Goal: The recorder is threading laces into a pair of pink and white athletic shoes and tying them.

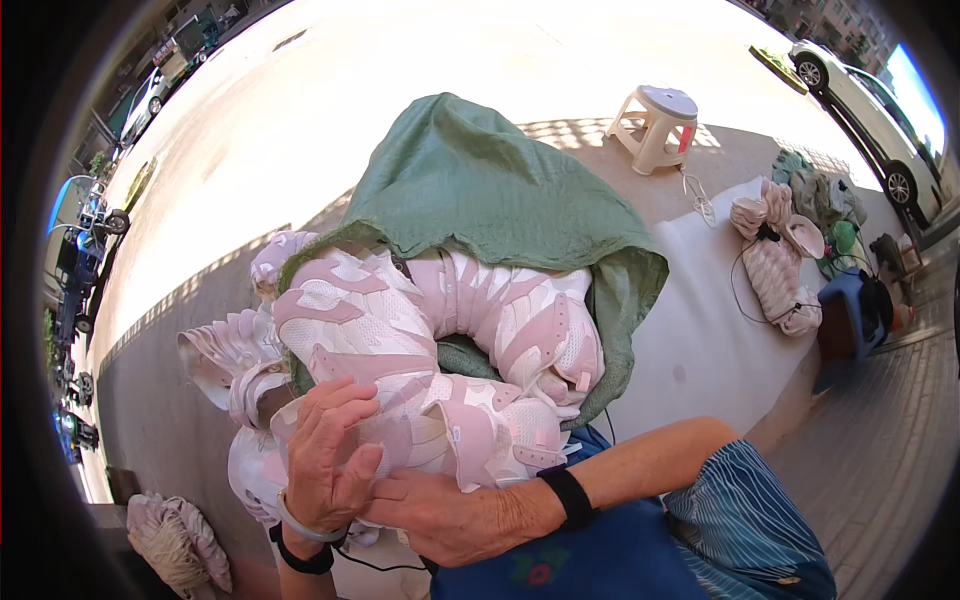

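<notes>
A long curved bundle of pink-and-white shoe uppers [370, 340], nested one into another, spills from the mouth of a green woven sack [480, 190]. My left hand [330, 465] is raised over the near left end of the bundle, fingers stretched and apart, with a pale bangle on its wrist. Close beside it, my right hand [455, 515] rests against the bundle's near edge with its fingers curled in. What those fingers hold, if anything, is hidden. A dark band circles my right wrist. Another stack of uppers [235, 360] lies to the left.
At right, more bundled uppers [780, 265] lie on a white sheet [690, 330], near a blue stool [850, 310]. A white plastic stool [655, 130] stands beyond the sack. Another bundle [180, 545] sits at lower left. Vehicles, including a white car [880, 125], stand farther off.
</notes>
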`<state>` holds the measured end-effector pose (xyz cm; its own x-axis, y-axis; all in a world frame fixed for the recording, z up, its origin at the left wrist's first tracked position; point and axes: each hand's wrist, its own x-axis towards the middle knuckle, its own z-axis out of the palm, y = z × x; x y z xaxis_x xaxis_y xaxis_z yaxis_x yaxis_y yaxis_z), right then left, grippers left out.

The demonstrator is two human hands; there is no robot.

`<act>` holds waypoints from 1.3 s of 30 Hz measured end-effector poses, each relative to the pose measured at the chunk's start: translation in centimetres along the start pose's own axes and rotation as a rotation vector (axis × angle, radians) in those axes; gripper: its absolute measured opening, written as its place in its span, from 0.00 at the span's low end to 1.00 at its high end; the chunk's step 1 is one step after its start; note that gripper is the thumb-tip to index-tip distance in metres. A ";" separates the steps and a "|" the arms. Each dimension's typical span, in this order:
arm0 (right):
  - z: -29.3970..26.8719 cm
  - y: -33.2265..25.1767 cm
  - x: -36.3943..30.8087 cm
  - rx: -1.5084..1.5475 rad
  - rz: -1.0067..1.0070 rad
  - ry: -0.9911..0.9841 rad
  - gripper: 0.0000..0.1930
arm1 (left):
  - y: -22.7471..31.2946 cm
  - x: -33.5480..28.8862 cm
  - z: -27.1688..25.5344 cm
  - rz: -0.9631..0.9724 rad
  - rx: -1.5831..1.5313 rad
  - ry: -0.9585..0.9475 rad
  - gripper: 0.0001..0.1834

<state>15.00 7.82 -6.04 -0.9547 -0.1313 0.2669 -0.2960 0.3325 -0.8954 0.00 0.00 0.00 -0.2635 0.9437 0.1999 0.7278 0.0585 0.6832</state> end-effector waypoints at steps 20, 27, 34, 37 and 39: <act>-19.2 12.5 -21.5 -0.291 0.839 1.198 0.27 | 0.2 3.8 1.1 -0.011 0.203 -0.345 0.32; -12.5 18.5 -23.9 0.956 0.889 0.884 0.38 | 0.5 5.7 1.8 -0.062 0.176 -0.347 0.28; -15.2 20.6 -21.9 0.963 0.819 0.781 0.19 | 1.3 6.2 3.0 -0.105 0.312 -0.344 0.25; -17.7 20.4 -21.1 0.824 0.877 0.770 0.10 | 0.4 4.2 2.9 -0.098 0.295 -0.378 0.25; -19.2 21.2 -19.7 0.838 0.816 0.918 0.09 | -0.1 2.1 2.5 -0.083 0.243 -0.377 0.26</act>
<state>26.97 35.41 -23.48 -0.6239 0.5482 -0.5570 0.1150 -0.6406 -0.7592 0.93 2.77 -1.37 -0.1115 0.9825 -0.1491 0.8533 0.1715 0.4923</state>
